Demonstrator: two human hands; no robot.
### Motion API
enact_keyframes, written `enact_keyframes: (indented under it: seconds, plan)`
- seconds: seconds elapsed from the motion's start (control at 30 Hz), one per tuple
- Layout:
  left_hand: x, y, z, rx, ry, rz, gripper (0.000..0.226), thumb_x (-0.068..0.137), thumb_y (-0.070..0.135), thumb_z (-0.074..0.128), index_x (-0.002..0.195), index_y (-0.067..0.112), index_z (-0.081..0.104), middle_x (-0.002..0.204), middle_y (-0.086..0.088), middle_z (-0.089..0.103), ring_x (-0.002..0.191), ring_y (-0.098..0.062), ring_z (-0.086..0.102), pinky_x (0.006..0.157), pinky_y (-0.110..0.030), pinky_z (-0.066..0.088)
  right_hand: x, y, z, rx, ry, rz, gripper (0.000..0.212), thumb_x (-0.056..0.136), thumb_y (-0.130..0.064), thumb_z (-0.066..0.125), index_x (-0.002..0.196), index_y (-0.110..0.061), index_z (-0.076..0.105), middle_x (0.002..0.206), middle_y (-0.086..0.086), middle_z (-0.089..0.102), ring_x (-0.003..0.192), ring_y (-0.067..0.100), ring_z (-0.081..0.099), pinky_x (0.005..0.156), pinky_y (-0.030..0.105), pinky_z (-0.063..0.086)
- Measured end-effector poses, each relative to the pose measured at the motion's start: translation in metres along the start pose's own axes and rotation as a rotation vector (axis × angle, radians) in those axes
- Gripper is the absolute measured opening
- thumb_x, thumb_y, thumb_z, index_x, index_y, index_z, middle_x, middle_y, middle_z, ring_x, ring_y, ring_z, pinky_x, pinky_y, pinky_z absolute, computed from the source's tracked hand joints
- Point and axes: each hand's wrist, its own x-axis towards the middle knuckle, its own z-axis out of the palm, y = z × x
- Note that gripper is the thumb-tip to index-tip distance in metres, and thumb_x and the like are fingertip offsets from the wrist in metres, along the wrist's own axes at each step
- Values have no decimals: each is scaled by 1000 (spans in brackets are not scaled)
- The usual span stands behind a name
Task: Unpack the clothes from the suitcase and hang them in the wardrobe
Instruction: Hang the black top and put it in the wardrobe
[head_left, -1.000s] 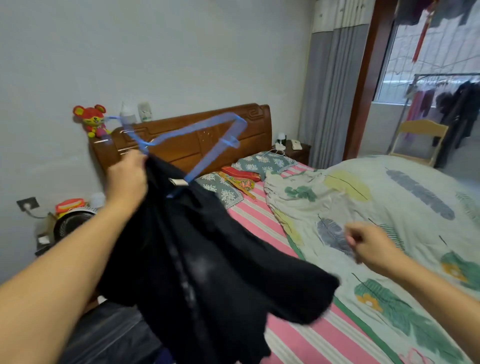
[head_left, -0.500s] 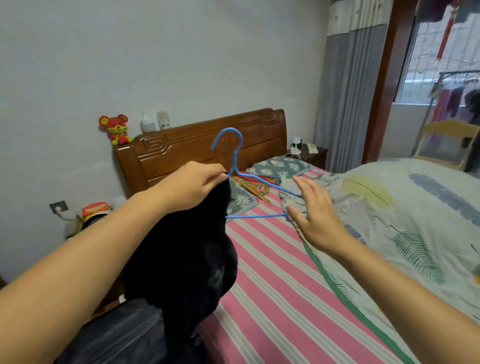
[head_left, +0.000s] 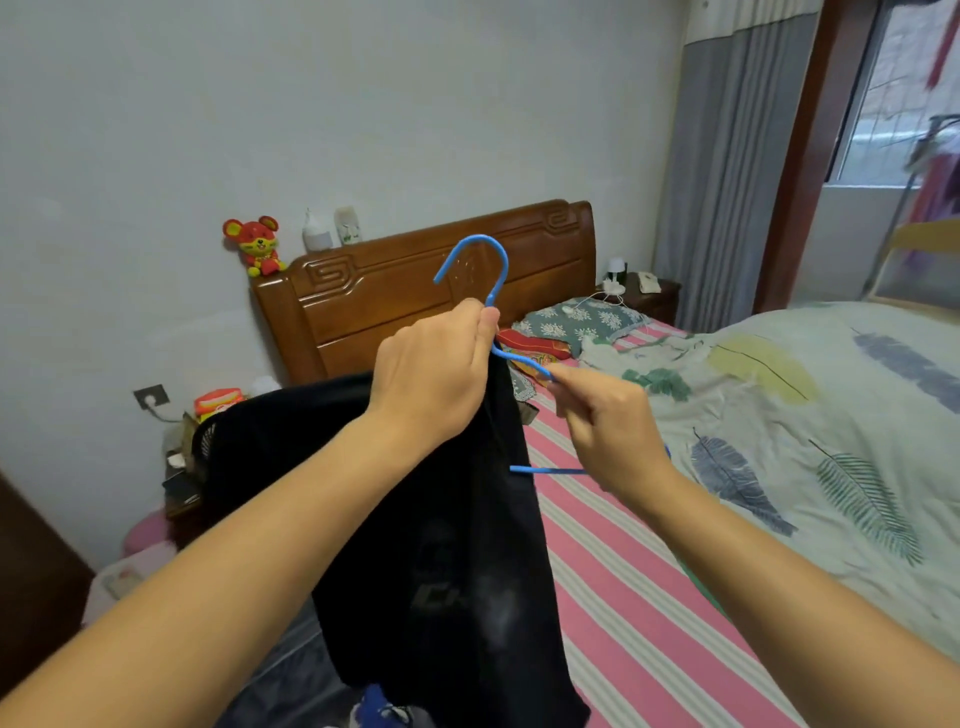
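Hanger (head_left: 475, 270) and black garment (head_left: 452, 545) are both up in front of you, over the near left edge of the bed (head_left: 623, 597). Your left hand (head_left: 434, 374) has its fingers curled tight at the neck of the blue hanger, pinching it together with the top of the garment, so the hook stands upright above your knuckles. The cloth hangs down from that grip, its lower end out of view at the bottom. Your right hand (head_left: 610, 431) is just beside it, fingers closed around the hanger's bare right arm, with the blue lower bar showing left of your wrist. Behind stands the wooden headboard (head_left: 395, 291), a red plush toy (head_left: 255, 244) on its corner.
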Motion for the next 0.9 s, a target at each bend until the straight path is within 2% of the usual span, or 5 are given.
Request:
enact_keyframes:
  seconds: [0.27,0.37,0.57,0.8,0.9]
  plan:
    - [1,30,-1,184,-80,27,24,108,40,28,96,21,38,68,5,46,52,-16,39,52,-35,28,-42,-36,1,-42,255,14,15,91,-12,62,103,-4,65,99,7,60,93,23,53,84,38,43]
    - [-5,42,3,183,-17,57,23,108,39,27,98,21,36,73,2,51,59,-25,46,55,-38,33,-60,-58,28,-87,57,157,38,88,-21,66,124,-11,60,104,2,63,98,18,50,90,35,35]
    - [-2,29,2,185,18,1,34,108,40,30,114,12,50,80,-7,60,73,-38,58,59,-39,30,-83,-53,15,-72,294,262,13,93,-25,63,97,-14,70,88,-5,67,83,13,58,78,24,42]
    - [4,-7,4,-81,53,-120,35,107,41,34,107,11,52,94,-25,66,90,-51,60,71,-48,42,-114,-5,-4,-7,-447,321,13,91,-32,63,94,-39,53,79,-17,59,79,7,54,93,35,39]
    - [3,-43,-1,-120,60,-25,30,106,37,39,100,10,53,86,-28,66,84,-52,61,66,-47,40,-128,49,-49,-237,-355,98,61,72,12,57,108,-37,58,105,-22,61,104,5,58,109,51,31]
